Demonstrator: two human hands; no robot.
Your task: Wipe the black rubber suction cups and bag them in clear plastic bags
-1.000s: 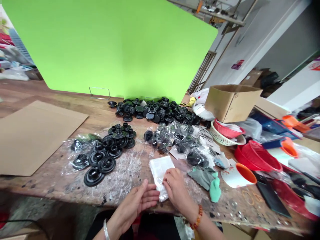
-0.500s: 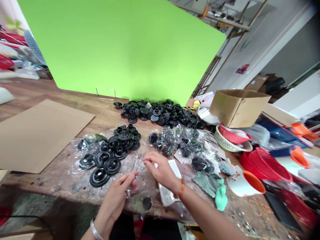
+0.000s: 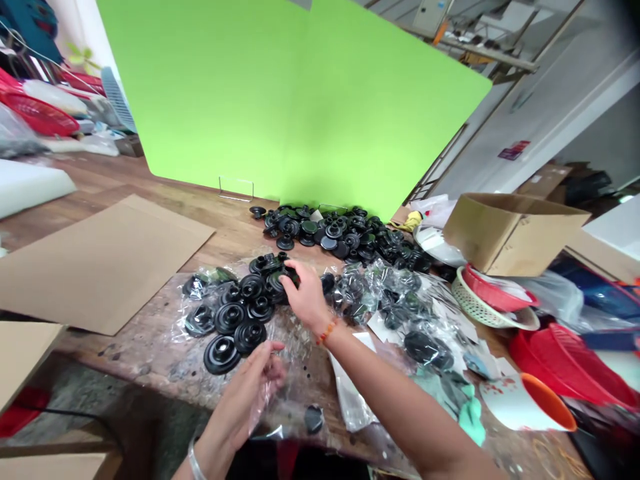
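My right hand [image 3: 306,293] reaches over the near pile of black round parts [image 3: 251,287], its fingers curled round a part at the pile's right edge. Below it, my left hand [image 3: 257,380] has its fingers bent together around clear plastic film, which hangs beneath the palm. Two black discs [image 3: 221,354] lie at the pile's front, close to my left fingertips. Plastic-wrapped black parts [image 3: 200,320] rest at the pile's left, and more wrapped parts [image 3: 395,293] lie to the right of my right hand. A small dark round piece [image 3: 314,419] sits near the table edge.
A large heap of black parts [image 3: 340,233] stands before the green board [image 3: 280,100]. Flat cardboard [image 3: 105,260] lies at left. On the right are a cardboard box [image 3: 510,233], baskets [image 3: 475,303], a white-orange tube [image 3: 525,403] and a green cloth [image 3: 470,413].
My right hand has moved up and forward from beside my left hand to the near pile and closed on a part. The view has turned left, shifting the scene to the right.
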